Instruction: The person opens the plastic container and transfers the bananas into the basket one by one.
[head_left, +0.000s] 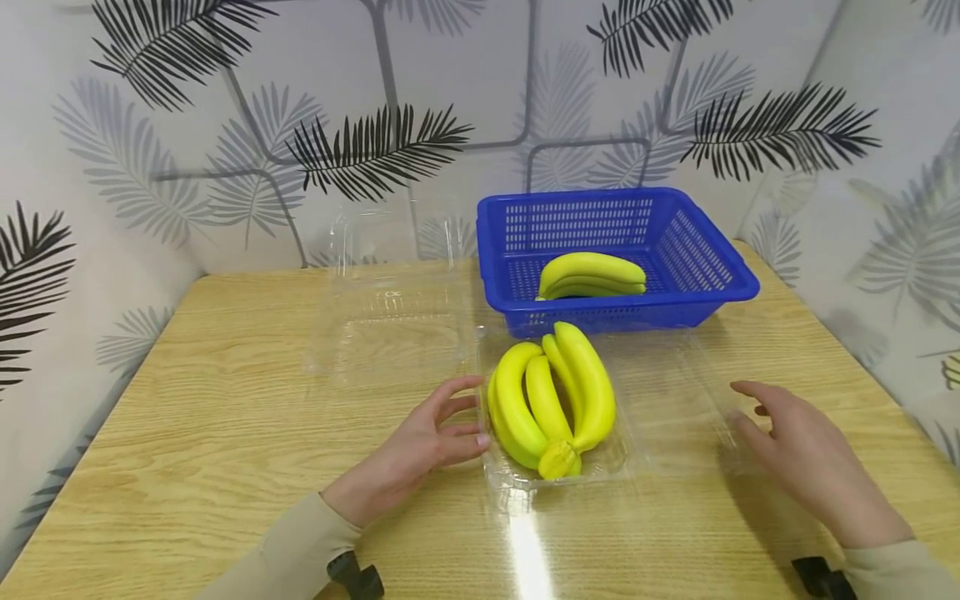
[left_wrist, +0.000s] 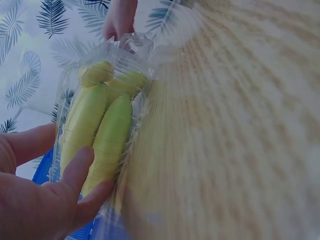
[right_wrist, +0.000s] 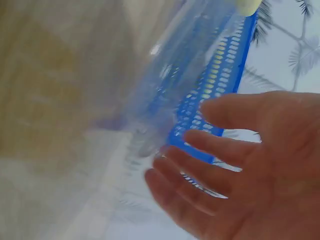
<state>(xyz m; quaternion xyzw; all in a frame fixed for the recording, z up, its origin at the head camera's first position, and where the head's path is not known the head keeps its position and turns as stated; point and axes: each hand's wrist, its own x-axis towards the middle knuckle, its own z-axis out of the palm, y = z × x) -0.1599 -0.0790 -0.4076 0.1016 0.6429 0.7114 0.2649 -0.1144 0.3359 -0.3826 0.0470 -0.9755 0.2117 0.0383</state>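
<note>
A bunch of yellow bananas (head_left: 551,398) lies in the left half of an open clear plastic clamshell box (head_left: 667,433) on the wooden table. My left hand (head_left: 427,442) is open, its fingertips at the box's left edge beside the bananas (left_wrist: 100,135). My right hand (head_left: 802,450) is open too, with straight fingers at the right edge of the clear lid; the right wrist view shows its fingers (right_wrist: 210,170) just short of the plastic (right_wrist: 165,95). Behind the box, a blue basket (head_left: 720,275) holds a second banana bunch (head_left: 592,275).
A second open clear clamshell box (head_left: 390,317) lies at the back left, its lid leaning on the leaf-patterned wall. Walls enclose the table (head_left: 187,433) at the back and on both sides. Bare wood lies to the front left.
</note>
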